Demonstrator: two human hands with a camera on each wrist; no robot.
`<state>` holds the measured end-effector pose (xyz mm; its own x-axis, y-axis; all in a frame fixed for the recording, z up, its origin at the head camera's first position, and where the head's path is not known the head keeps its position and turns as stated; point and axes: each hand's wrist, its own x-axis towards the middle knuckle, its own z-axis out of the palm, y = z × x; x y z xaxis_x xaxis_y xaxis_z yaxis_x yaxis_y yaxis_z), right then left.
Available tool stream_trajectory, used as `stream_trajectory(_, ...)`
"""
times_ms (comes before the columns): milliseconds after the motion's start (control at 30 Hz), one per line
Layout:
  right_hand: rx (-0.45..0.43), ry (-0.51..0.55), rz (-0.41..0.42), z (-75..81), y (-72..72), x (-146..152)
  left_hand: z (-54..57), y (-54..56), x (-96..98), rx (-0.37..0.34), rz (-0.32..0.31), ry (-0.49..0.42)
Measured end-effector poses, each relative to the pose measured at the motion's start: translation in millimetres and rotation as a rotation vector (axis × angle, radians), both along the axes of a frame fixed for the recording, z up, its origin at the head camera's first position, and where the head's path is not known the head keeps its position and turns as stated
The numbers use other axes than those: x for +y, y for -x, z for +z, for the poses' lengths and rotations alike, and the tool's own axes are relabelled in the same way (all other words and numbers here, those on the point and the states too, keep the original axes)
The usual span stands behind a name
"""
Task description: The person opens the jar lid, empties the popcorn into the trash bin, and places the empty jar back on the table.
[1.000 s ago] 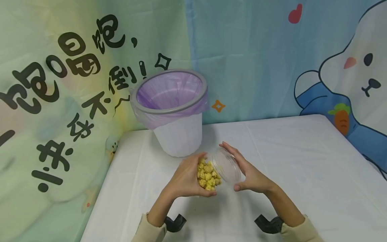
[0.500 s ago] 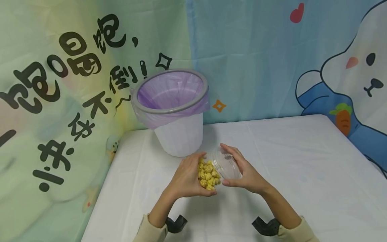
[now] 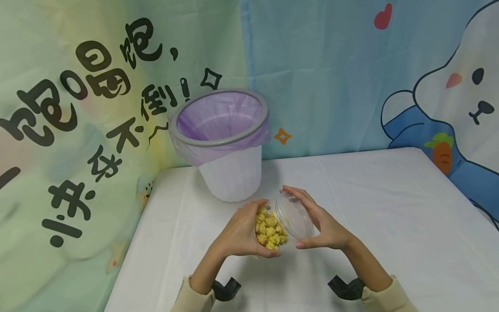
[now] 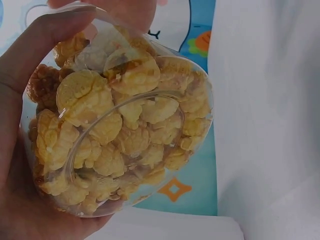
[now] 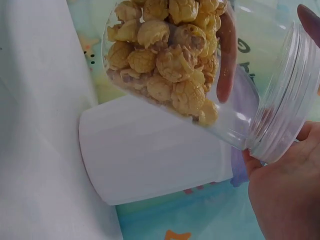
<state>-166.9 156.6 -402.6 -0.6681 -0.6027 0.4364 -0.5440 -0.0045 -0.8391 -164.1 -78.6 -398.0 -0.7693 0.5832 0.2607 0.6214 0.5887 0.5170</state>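
A clear plastic jar of yellow popcorn [image 3: 270, 229] is held tilted above the table, its base towards the person. My left hand [image 3: 241, 232] grips the jar's body, thumb on the near side and fingers on the far side. At the jar's mouth sits a clear round lid [image 3: 294, 216]; my right hand [image 3: 329, 225] holds its rim between thumb and fingers. The left wrist view shows the jar's base [image 4: 135, 135] with popcorn pressed behind it. In the right wrist view, the ribbed lid edge [image 5: 285, 95] is against the jar; whether it is loose I cannot tell.
Behind the hands stands a white bin [image 3: 234, 173] with a purple liner [image 3: 222, 117] and a grey rim ring [image 3: 265, 110]. A white cloth [image 3: 374, 208] covers the table. Printed curtains [image 3: 319, 78] hang along the left and back.
My right thumb slid left along the lid's near edge, then came back right, and the lid turned slightly. My left hand and the jar have hardly moved.
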Motion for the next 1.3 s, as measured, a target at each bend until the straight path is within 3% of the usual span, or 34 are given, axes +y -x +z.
stream_trajectory(333,0.067,0.031,0.062,-4.8,4.7,3,-0.4,-0.1,-0.5,0.003,-0.024,0.004)
stream_trajectory(600,0.092,-0.003,0.062,-4.3,3.6,5,0.2,-1.0,-0.5,-0.013,-0.029,0.015)
stream_trajectory(967,0.132,-0.028,0.130,-0.1,2.6,10,-0.7,-1.8,-1.8,-0.008,-0.042,0.011)
stream_trajectory(1167,0.140,-0.016,0.064,3.9,3.0,19,-0.7,-1.6,-3.8,-0.020,-0.030,0.010)
stream_trajectory(1300,0.149,0.009,-0.052,5.7,1.7,30,0.5,-1.2,-4.8,-0.023,-0.020,-0.001)
